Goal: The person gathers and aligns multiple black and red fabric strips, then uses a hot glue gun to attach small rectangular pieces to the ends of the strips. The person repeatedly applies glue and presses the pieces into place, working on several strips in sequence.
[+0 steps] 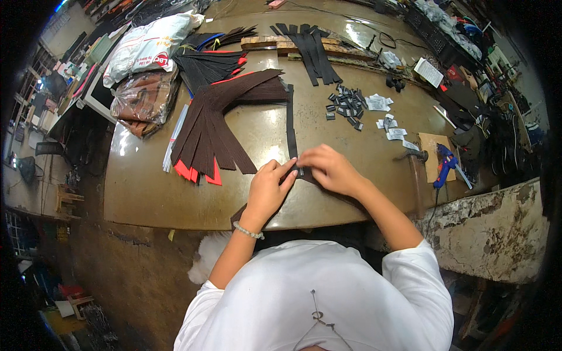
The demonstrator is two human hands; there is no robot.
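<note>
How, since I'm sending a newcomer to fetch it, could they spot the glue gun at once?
On the brown table, go right from the right hand, past the hammer, to the tan board. The glue gun lies at that board's right side, trailing a dark cord. Its bright blue body sets it apart from the brown-handled hammer.

A workshop (hammer [417, 184], glue gun [446, 165])

White plastic bag [151, 48]; blue glue gun [446, 165]

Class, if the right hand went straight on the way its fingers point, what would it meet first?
The right hand would probably meet the left hand first, at the black strip; whether they touch is unclear.
</note>
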